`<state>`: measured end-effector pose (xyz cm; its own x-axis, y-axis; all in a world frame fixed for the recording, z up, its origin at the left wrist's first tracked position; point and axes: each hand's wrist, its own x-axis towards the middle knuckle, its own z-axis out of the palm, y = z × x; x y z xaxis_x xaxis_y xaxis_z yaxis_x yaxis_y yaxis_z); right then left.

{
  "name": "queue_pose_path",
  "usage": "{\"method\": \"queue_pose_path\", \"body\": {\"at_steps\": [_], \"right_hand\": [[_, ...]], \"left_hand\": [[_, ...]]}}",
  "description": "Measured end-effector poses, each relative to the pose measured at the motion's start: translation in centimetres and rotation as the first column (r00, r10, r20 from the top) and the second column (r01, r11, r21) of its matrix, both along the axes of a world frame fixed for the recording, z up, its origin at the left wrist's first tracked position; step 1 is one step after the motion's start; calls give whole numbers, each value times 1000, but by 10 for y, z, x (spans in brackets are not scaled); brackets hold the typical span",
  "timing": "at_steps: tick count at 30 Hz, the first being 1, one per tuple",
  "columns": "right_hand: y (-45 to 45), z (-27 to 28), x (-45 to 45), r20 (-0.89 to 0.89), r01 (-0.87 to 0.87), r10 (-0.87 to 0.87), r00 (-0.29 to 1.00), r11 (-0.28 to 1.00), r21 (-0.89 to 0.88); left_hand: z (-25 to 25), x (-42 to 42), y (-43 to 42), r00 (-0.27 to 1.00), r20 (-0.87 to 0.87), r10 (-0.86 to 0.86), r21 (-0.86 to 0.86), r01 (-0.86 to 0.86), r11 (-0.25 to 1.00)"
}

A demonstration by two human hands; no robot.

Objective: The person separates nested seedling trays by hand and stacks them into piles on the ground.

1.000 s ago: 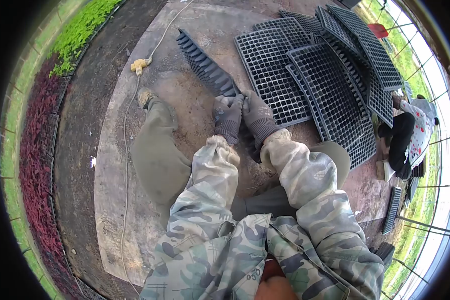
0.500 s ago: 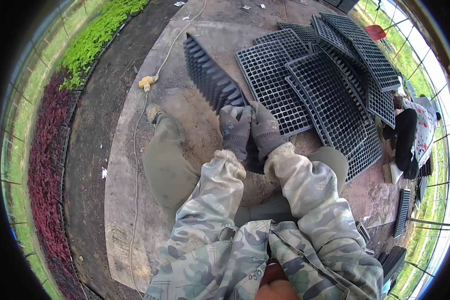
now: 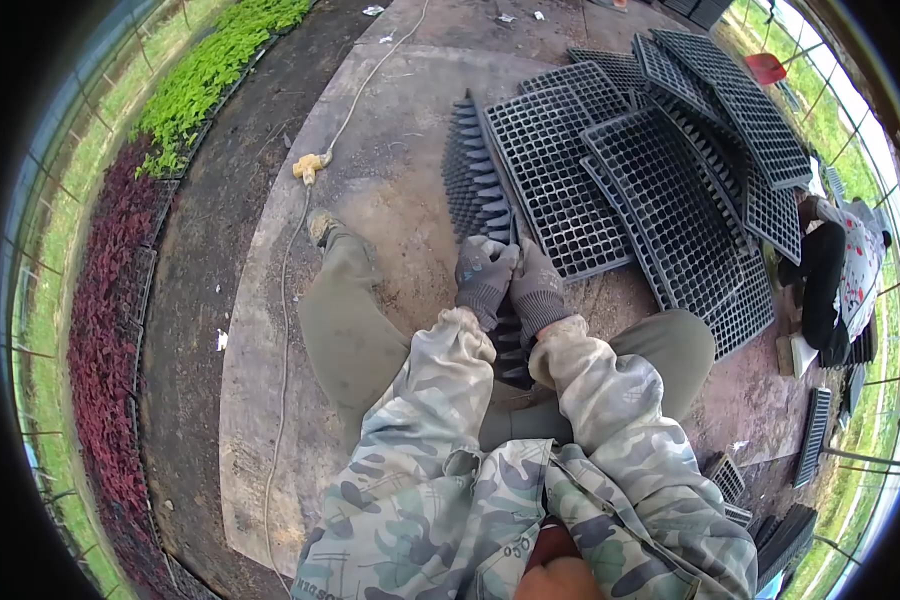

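Between my knees, a black cell tray (image 3: 475,175) stands on its edge, its knobbly underside facing left. My left hand (image 3: 485,277), in a dirty grey glove, is closed on the tray's near part. Close beside it, my right hand (image 3: 538,286), gloved the same way, is closed on the tray too. The fingertips of both hands nearly meet at the upper edge. Part of the tray shows below the hands, and the gloves hide its middle. A heap of black cell trays (image 3: 555,180) lies just to the right.
A cable with a yellow connector (image 3: 310,168) runs along the board at left. My bent legs (image 3: 348,325) flank the tray. At right sits another person (image 3: 848,275) beside more trays. A red object (image 3: 766,68) is behind the heap. Green and red plants (image 3: 110,360) line the left.
The held tray has swung from slanting leftward to nearly upright in view, its far end moving right towards the heap. Both hands remain closed on it.
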<state>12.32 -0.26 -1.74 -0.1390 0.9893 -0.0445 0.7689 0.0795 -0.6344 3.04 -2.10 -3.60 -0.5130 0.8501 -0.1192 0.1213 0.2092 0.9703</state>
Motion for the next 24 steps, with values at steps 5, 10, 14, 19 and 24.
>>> {"method": "queue_pose_path", "body": {"at_steps": [5,10,14,19,24], "right_hand": [[4,17,-11,-48,29,-34,998,996,-89],[9,17,-16,-1,6,-6,1000,973,-233],[23,1,-1,-59,97,-108,992,983,-159],[51,42,20,-174,139,-129,976,989,50],[40,90,13,17,-26,24,1000,986,162]], "left_hand": [[7,-13,-4,993,-115,-14,98,25,995],[20,-9,-11,996,57,69,41,-71,997],[41,-16,-23,976,213,-52,-67,68,995],[53,8,-57,988,117,-101,-47,107,993],[35,18,-65,977,-186,-100,158,131,979]]}}
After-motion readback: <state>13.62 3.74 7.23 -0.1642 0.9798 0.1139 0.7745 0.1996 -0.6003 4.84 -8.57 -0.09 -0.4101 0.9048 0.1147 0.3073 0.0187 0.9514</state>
